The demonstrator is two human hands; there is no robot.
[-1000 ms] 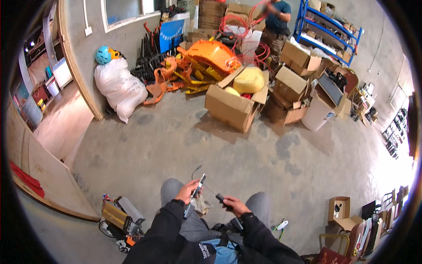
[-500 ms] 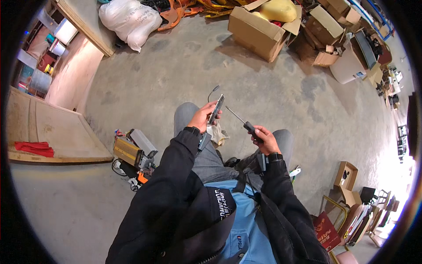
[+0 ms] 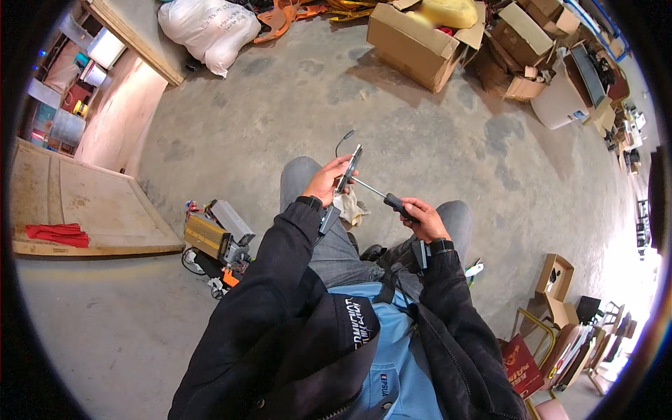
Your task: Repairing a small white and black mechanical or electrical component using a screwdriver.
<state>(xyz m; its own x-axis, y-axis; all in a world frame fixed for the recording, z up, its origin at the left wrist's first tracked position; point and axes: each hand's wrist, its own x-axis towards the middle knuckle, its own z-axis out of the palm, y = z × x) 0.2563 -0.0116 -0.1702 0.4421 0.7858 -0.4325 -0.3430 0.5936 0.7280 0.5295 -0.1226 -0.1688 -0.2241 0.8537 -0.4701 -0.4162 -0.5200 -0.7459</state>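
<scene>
My left hand (image 3: 325,183) is closed around a thin, flat dark device (image 3: 348,171) with a silvery edge, held on its side above my knees. A short black cable (image 3: 338,145) curves up from behind it and ends in a small plug. My right hand (image 3: 425,219) grips the black handle of a screwdriver (image 3: 394,203). Its metal shaft points left, and the tip meets the side of the device facing my right hand; what exactly it touches is too small to make out. A crumpled whitish cloth or glove (image 3: 351,208) lies below, between my legs.
Metal-cased electronic units (image 3: 218,231) with wires sit on the floor at my left, beside a wooden panel (image 3: 98,203) carrying a red cloth (image 3: 57,235). Ahead stand a white sack (image 3: 210,31) and cardboard boxes (image 3: 413,49). Folding chairs (image 3: 570,353) and an open carton (image 3: 554,276) are at right.
The screwdriver's tip has closed the gap to the device and now meets it. The device has shifted slightly to the right and stands a little steeper.
</scene>
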